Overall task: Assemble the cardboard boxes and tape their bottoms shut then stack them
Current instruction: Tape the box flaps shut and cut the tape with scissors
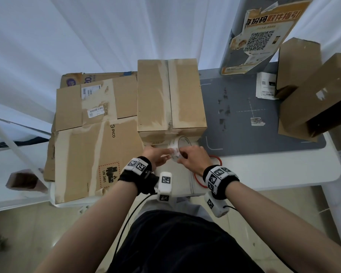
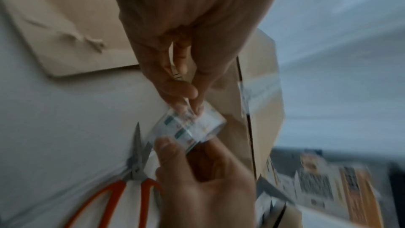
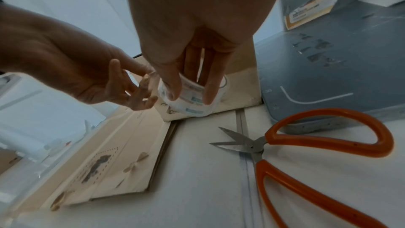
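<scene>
An assembled cardboard box (image 1: 170, 97) stands on the table with its taped seam facing up. Just in front of it, my right hand (image 1: 186, 155) grips a roll of clear tape (image 1: 181, 147), fingers through its core and thumb outside (image 3: 189, 99). My left hand (image 1: 168, 154) pinches at the tape end on the roll's rim with thumb and forefinger (image 2: 193, 104). In the left wrist view the tape roll (image 2: 192, 127) is blurred. The roll (image 3: 192, 103) hangs just above the table beside the box's near wall.
Flattened cardboard sheets (image 1: 95, 134) lie to the left of the box. Orange-handled scissors (image 3: 306, 153) lie on the white table under my right wrist. A grey mat (image 1: 244, 115) lies to the right, with brown boxes (image 1: 313, 91) at its far right and a torn poster (image 1: 260, 36) behind.
</scene>
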A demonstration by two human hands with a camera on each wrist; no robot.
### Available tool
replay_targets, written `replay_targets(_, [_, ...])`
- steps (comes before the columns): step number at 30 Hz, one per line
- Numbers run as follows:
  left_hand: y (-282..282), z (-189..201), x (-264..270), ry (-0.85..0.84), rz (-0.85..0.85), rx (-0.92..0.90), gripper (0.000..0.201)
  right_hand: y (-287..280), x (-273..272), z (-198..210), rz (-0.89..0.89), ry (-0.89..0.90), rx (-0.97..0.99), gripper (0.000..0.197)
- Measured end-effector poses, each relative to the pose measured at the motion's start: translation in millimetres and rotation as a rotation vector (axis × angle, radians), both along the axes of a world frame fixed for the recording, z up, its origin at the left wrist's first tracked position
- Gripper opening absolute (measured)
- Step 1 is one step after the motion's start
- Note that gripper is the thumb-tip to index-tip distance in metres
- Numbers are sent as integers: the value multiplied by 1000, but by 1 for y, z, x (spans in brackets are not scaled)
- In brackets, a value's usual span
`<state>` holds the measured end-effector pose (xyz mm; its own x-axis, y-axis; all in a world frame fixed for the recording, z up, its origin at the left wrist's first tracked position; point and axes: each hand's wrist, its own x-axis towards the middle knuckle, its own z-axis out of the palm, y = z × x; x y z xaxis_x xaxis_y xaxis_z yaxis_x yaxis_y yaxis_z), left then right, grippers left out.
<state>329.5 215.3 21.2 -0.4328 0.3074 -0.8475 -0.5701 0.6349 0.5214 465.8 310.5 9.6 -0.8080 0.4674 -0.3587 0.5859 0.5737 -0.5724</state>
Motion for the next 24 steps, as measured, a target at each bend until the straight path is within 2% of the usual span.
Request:
replay_targets(3, [-1,2,-2,-112,91,-68,36,-1,5,0,7,8,56,20])
replay_targets(6, [-5,-5,-1,-80,23,-183,44,3,8,-2,-38,4,62,30])
replay_targets(9, [-9,-12,3,-88,-34,-216,52,13,11,-8,31,-134,49,35])
replay_targets(13, [-7,-12,4,-67,-88,-198,67,24,32,-15,10,-272,-96,26])
replay_targets(16, [-2,-14,2,-30,-96,-179,61,32,55,-19,-42,-281,-181,27])
replay_targets(17, [0,-15,3,-30,-91,-169,59,36,63,-20,-49,-290,-201,23])
replay_targets(18, [3,-16,4,-37,-87,-159,56,39,70,-20,-52,-297,-202,10])
replay_targets(19, [6,-16,6,-47,-87,-149,53,42,77,-21,-66,-287,-188,10])
replay_targets(21, [13,-18,12,-72,-94,-130,48,49,89,-23,-126,-247,-145,26])
replay_targets(24, [25,-21,24,-79,-130,-102,38,55,107,-22,-250,-206,-33,20])
